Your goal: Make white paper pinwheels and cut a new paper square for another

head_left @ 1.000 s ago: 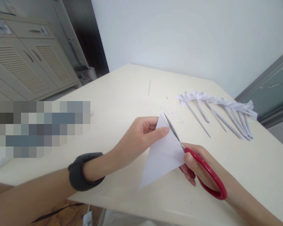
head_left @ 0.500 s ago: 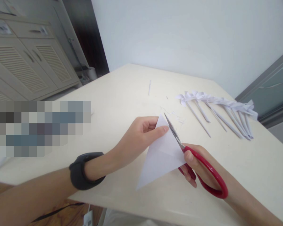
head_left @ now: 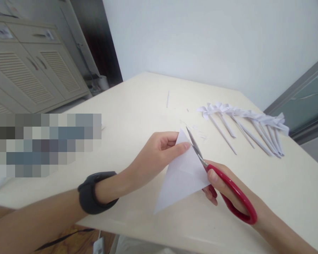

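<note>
Hands: two bare hands were at work, both closed on something.
Left hand: the left hand (head_left: 159,153) pinched the top corner of a folded white paper triangle (head_left: 181,174), thumb on the near face, fingers curled behind; a black band (head_left: 91,192) sat on that wrist.
Right hand: the right hand (head_left: 228,194) gripped one pair of red-handled scissors (head_left: 222,187), fingers through the red loop, forearm entering from the lower right.
Scissors: the blades were slightly parted along the triangle's upper right edge, tips near the left thumb.
Paper triangle: one piece, held just above the cream tabletop (head_left: 137,106) near its front edge, long point hanging toward the person.
Finished pieces: a row of white paper flowers on rolled paper stems (head_left: 243,125) lay at the right, well apart from the hands; roughly eight or nine, overlapping too much for an exact count.
Scraps: a few small white paper slivers (head_left: 198,132) lay just beyond the scissor tips, and one thin strip (head_left: 168,98) farther back.
Open room: bare tabletop stretched left and behind the hands; the front edge ran close under both wrists.
</note>
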A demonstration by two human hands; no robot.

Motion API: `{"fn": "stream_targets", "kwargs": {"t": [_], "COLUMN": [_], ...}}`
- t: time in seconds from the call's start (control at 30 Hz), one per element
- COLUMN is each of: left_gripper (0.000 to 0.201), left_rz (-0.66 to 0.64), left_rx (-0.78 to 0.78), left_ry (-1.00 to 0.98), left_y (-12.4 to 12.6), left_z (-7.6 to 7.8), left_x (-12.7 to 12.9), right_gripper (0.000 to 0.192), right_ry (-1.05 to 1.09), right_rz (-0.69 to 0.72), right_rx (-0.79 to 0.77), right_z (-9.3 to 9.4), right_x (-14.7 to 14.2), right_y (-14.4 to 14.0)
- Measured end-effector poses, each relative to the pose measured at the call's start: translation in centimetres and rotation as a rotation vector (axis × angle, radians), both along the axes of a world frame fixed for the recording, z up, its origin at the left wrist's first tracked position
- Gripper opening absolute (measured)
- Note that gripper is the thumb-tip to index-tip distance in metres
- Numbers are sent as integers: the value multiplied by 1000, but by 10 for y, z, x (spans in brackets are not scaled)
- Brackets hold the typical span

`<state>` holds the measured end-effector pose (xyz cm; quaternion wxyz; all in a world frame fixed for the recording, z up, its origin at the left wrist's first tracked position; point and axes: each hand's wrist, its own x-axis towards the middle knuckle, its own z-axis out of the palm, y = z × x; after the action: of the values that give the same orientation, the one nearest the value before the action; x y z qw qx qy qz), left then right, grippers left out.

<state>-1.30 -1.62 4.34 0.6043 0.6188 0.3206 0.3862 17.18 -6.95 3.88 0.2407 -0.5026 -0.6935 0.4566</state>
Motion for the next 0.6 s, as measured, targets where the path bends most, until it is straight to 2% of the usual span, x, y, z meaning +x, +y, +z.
{"fn": "stream_targets", "kwargs": {"t": [0.6], "left_gripper": [20], "left_rz": [0], "left_rx": [-22], "left_ry": [13], "left_y": [0], "left_z": [-1], "left_x": [0], "right_gripper": [47], "right_ry": [-28], "right_rz": [-6], "right_rx": [49], "right_z": [-6], "right_x": [2], "right_y": [1]}}
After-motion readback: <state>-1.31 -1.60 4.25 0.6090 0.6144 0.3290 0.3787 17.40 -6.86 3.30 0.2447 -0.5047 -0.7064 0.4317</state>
